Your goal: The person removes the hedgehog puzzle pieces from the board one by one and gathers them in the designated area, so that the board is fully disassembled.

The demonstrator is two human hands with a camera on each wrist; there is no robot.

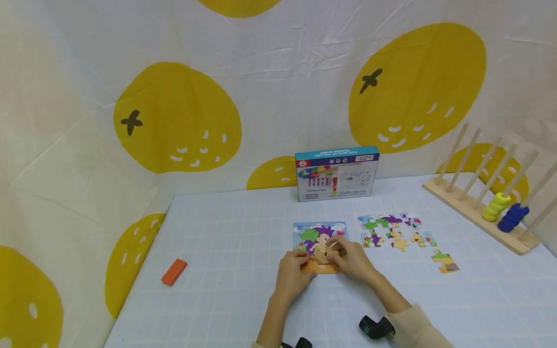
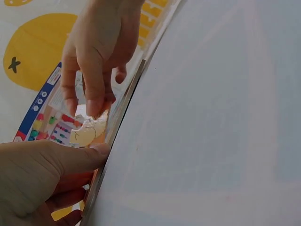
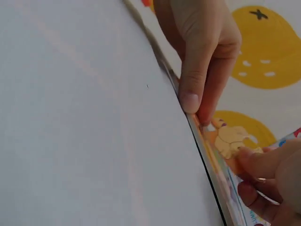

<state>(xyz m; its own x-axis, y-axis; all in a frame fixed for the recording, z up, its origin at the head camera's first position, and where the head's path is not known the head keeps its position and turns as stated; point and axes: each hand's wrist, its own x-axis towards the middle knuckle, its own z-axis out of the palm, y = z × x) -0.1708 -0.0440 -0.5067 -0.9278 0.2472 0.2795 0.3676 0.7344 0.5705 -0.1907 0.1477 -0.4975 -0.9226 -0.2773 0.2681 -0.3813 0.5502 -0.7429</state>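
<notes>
A square puzzle board (image 1: 307, 231) with a purple-haired cartoon animal lies on the table. My left hand (image 1: 292, 273) grips its near left corner, thumb at the near edge and curled fingers by the left side. From the right, my right hand (image 1: 353, 260) reaches over the board. In the left wrist view it pinches a beige puzzle piece (image 2: 87, 134) with a printed curved line, tilted up over the board. The piece's notched edge shows in the right wrist view, partly covered by the fingertips. Several loose puzzle pieces (image 1: 399, 241) lie right of the board.
Behind the board stands a toy box (image 1: 339, 175). A wooden peg rack (image 1: 465, 204) with yellow beads (image 1: 496, 207) and blue beads (image 1: 513, 218) is at the right. An orange block (image 1: 174, 272) lies at the left. A fruit-patterned cloth (image 1: 273, 104) hangs behind the table.
</notes>
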